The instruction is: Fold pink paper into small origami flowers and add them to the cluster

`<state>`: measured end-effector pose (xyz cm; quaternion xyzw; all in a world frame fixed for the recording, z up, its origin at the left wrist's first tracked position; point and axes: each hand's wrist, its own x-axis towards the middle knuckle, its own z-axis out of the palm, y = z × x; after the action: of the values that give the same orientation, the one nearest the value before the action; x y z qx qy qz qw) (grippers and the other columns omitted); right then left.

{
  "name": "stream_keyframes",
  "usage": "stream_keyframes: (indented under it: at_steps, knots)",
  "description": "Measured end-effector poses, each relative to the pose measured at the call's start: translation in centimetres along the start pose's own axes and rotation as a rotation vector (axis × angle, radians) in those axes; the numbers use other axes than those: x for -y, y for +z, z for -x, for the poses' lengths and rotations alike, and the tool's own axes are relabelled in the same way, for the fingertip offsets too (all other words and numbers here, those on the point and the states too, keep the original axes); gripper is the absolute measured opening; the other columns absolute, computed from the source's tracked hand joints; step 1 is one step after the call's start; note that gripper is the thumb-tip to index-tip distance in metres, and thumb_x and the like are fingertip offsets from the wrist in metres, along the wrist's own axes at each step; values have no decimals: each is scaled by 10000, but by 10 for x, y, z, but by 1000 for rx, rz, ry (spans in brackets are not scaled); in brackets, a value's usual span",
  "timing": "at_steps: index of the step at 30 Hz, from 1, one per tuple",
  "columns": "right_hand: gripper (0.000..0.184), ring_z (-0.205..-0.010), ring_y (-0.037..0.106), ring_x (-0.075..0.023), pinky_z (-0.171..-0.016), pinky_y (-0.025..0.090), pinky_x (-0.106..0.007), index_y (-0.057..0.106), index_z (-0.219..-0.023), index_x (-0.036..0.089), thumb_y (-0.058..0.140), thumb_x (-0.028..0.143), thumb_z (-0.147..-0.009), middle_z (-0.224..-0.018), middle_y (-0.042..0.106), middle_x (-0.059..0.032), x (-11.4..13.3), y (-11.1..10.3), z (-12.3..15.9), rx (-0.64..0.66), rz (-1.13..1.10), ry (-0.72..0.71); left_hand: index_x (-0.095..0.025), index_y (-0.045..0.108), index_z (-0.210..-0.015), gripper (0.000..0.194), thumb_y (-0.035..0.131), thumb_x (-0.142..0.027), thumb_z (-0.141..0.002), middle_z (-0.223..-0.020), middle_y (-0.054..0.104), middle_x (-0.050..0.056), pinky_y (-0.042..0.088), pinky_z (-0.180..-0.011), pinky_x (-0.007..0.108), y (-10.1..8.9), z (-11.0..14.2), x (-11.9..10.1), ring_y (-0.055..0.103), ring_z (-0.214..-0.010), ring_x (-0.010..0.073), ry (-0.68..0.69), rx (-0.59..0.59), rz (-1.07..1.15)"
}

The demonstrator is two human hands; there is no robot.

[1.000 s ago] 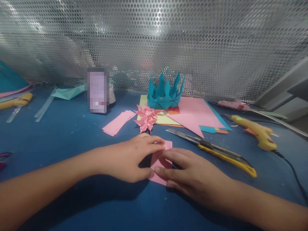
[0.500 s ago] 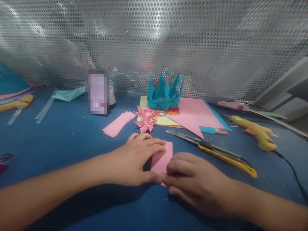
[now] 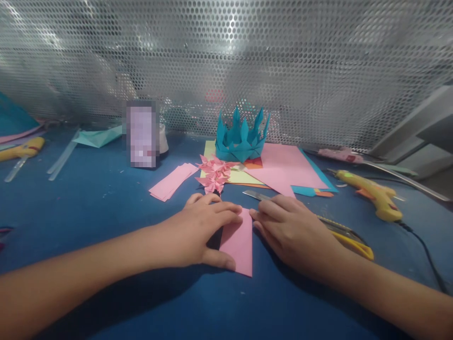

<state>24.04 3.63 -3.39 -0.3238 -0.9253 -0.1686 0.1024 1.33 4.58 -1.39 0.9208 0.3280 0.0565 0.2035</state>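
A piece of pink paper (image 3: 239,248), narrow and apparently folded, lies on the blue table between my hands. My left hand (image 3: 193,231) rests over its left side with fingers spread, the fingertips near its top and the thumb near its lower edge. At the paper's upper right edge, the bunched fingers of my right hand (image 3: 292,229) are pinched together. My right hand also covers the middle of a yellow-handled utility knife (image 3: 354,245), whose blade shows beyond the fingers. Pink origami flowers (image 3: 214,172) sit just past my left hand.
Pink paper strips (image 3: 172,182) lie left of the flowers. A teal paper crown (image 3: 242,141) stands on coloured sheets (image 3: 283,163). At right is a yellow glue gun (image 3: 370,193) with its cord. A blurred-out phone (image 3: 142,134) stands before the perforated metal panel (image 3: 191,61).
My right hand has moved from on top of the pink paper, by its lower edge, up to its upper right edge, uncovering the lower part. My left hand has barely shifted.
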Motion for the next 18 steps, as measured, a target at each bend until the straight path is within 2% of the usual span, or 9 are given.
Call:
stream_keyframes:
  at_steps: [3, 8, 10, 12, 15, 18]
  knots:
    - [290, -657, 421, -202, -626, 370, -356, 650, -776, 124, 392, 153, -905, -682, 533, -69, 0, 0, 0, 29, -5, -44, -254, 506, -1231, 632, 623, -578, -701, -1397, 437, 27, 239, -984, 509, 1, 1, 1, 353, -1205, 333, -1, -3, -1]
    - [291, -619, 402, -162, -587, 351, -307, 603, -702, 156, 386, 109, -890, -666, 541, -32, 9, -12, 3, 68, -321, -160, -267, 528, -1208, 619, 641, -575, -683, -1374, 467, 44, 262, -961, 493, 5, 3, 5, 375, -1185, 325, 22, -59, 32]
    - [299, -568, 381, -154, -547, 336, -307, 590, -622, 176, 417, 95, -852, -633, 555, -28, 15, -19, 4, 53, -410, -308, -278, 522, -1210, 624, 656, -567, -672, -1369, 473, 39, 269, -955, 493, 6, 2, 6, 380, -1182, 325, 24, -75, 32]
    - [299, -546, 379, -152, -506, 321, -312, 579, -575, 181, 445, 88, -825, -621, 577, -29, 19, -25, 5, 68, -463, -374, -285, 513, -1214, 628, 661, -562, -670, -1373, 469, 35, 271, -954, 496, 7, 2, 7, 381, -1183, 327, 21, -70, 29]
    - [254, -563, 422, -155, -524, 366, -309, 609, -648, 175, 447, 87, -822, -636, 605, -34, 20, -30, 5, 91, -558, -401, -286, 517, -1206, 608, 654, -555, -679, -1372, 467, 42, 258, -965, 524, 7, 1, 7, 364, -1195, 337, 25, -71, 61]
    - [203, -670, 511, -159, -676, 442, -309, 627, -798, 159, 440, 87, -826, -695, 617, -43, 16, -27, 3, 67, -687, -335, -284, 505, -1212, 618, 674, -522, -666, -1375, 457, 55, 247, -987, 543, 9, 1, 7, 338, -1228, 336, 33, -101, 132]
